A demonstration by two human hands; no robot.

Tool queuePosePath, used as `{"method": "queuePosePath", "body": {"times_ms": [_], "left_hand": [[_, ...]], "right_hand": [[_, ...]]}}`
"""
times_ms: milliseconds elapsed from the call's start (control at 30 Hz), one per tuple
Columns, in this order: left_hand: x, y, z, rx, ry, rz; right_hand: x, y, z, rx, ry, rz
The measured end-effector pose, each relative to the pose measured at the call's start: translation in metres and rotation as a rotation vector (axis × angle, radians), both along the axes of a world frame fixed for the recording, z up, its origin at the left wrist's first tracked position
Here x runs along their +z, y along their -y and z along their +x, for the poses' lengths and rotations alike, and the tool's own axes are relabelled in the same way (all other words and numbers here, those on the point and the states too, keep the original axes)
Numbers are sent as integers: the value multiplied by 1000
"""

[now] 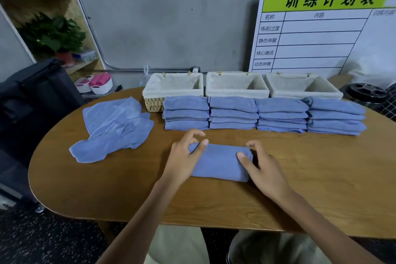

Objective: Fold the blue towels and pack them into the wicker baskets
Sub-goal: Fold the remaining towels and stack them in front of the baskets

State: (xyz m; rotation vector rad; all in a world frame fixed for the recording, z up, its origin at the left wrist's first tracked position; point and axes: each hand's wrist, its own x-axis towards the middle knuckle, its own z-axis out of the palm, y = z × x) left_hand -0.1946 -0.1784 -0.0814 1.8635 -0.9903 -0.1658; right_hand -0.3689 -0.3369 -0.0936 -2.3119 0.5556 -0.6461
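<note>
A folded blue towel (220, 162) lies on the wooden table (321, 167) in front of me. My left hand (185, 154) pinches its left end between thumb and fingers. My right hand (260, 164) pinches its right end the same way. Behind it stand several stacks of folded blue towels (263, 114) in a row. Loose unfolded blue towels (113, 130) lie in a heap at the left. Three cloth-lined wicker baskets stand at the back: left (173, 92), middle (235, 91) and right (304, 92), with nothing seen inside them.
A white board with a green header (321, 28) leans on the grey wall at the right. A black bag (36, 100) stands left of the table, with a wooden shelf and plant (51, 34) behind it. A black round object (366, 92) sits at far right.
</note>
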Motion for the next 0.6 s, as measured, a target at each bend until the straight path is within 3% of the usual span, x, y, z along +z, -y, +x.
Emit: {"method": "queuePosePath", "body": {"times_ms": [200,333,400,467,600], "left_hand": [[-16,35,24,101,140,249],[-9,41,20,257,497,469],[-6,37,13,313,644,344],[-3,27,-6,253,629,113],[-20,2,-43,93,525,164]], "right_hand": [[-13,12,18,-176,-72,-4],[-13,18,27,-131,-151,-77],[-13,18,28,-103,-161,-91],[-15,18,28,-106,-122,-58],[-15,15,20,-83,-61,14]]}}
